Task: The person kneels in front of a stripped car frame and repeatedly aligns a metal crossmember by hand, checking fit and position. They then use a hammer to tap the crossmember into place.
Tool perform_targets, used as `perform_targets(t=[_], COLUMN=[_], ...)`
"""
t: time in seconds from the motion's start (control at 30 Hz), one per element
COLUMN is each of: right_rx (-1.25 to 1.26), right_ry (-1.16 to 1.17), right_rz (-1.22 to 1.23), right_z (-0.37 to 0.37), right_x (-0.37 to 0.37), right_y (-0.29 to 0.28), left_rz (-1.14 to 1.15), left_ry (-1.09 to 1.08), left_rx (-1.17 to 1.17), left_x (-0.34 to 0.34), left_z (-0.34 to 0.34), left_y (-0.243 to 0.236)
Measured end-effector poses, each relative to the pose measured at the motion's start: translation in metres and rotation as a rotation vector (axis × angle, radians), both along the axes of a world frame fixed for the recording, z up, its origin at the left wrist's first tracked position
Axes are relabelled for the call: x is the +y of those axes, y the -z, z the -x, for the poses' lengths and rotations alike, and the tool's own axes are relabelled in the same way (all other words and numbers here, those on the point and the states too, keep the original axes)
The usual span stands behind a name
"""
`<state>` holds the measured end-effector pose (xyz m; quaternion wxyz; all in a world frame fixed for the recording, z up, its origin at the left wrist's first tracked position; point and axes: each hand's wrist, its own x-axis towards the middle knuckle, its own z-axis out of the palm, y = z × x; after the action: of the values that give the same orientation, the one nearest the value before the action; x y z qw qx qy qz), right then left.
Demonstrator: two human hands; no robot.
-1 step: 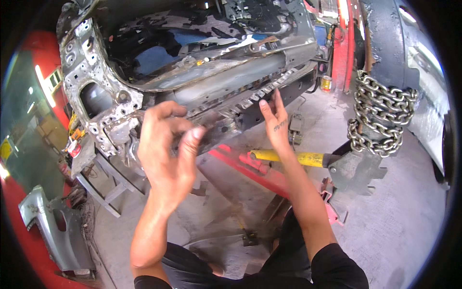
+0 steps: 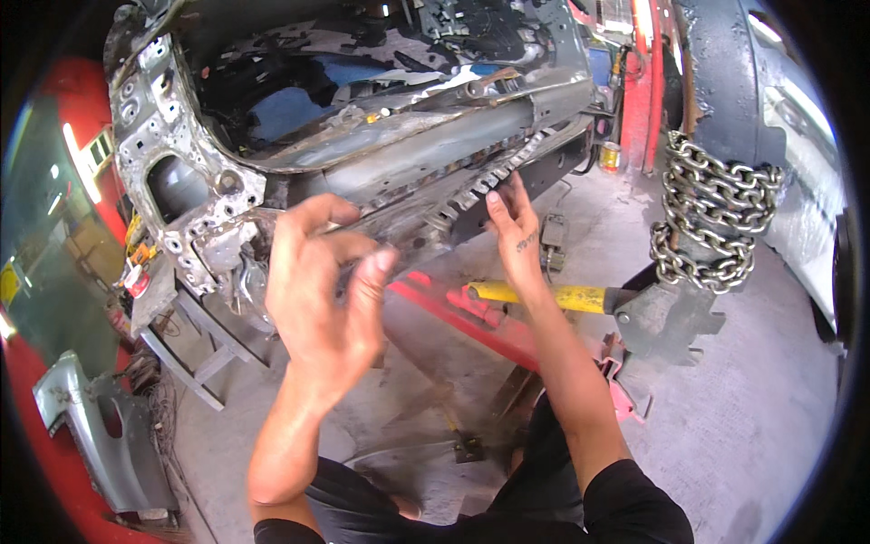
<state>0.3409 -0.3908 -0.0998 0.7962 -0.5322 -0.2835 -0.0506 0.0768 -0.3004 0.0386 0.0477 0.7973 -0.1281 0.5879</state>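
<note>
A long, dark metal strip (image 2: 521, 190) with holes and a notched, tabbed upper edge lies across in front of the car body's bare sill (image 2: 426, 150). My right hand (image 2: 517, 231) is closed on it near the middle, thumb on the near face and fingers by the tabs. The strip's left end passes behind my left hand (image 2: 322, 272), which has its fingers curled and its thumb set apart around that end. The exact contact there is hidden by the hand. Left of it rises the stripped door pillar (image 2: 163, 172) of bare, spot-drilled metal.
Below the strip are a red frame beam (image 2: 471, 317) and a yellow ram (image 2: 544, 295). A chain-wrapped post (image 2: 716, 218) stands on the right. A grey trestle (image 2: 204, 354) and a silver fender (image 2: 100, 435) are at the left. A small can (image 2: 611, 158) sits by a red post (image 2: 642, 109).
The notched strip, blurred before, is sharper and has shifted slightly. My left thumb has moved a little to the right, and the whole view has slid slightly.
</note>
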Motion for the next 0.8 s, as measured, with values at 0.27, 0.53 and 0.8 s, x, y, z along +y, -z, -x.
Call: perform_targets(t=[0.27,0.53,0.8], right_rx=[0.305,0.357,0.415], right_ry=[-0.589,-0.768,-1.211], right_rz=[-0.486,-0.593,-0.687], right_z=[0.054,0.090,0.088], right_x=[-0.015,-0.032,-0.069], right_y=[0.000,-0.008,-0.010], left_rz=[-0.051,-0.097,-0.048], left_ry=[0.167,0.113,0.236], left_rx=[0.002,0.000,0.024], left_x=[-0.053,-0.081,-0.088], left_z=[0.014,0.050,0.068], left_y=[0.022,0.007,0.033])
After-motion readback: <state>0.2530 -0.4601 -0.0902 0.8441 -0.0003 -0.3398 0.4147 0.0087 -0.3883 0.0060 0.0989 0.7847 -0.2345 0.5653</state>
